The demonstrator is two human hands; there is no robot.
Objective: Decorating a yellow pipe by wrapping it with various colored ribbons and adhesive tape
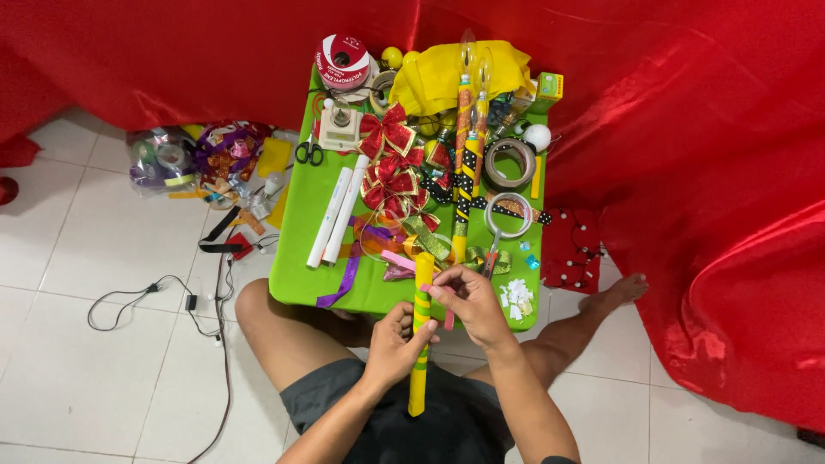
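My left hand (394, 345) grips a long yellow tube (420, 344) with green bands, held upright over my lap at the near edge of the green table (296, 241). My right hand (471, 302) pinches a narrow pink ribbon strip (448, 316) against the tube's upper part. Just beyond the tube's top lie loose pink, purple and green ribbons (378, 249) on the table.
The table holds red bows (391, 163), two white tubes (337, 215), decorated sticks (464, 155), tape rolls (510, 163), scissors (309, 153), a red ribbon spool (344, 60) and yellow cloth (464, 73). Ribbon bags (189, 159) and a cable (172, 296) lie on the floor at left. Red fabric (705, 198) drapes behind and right.
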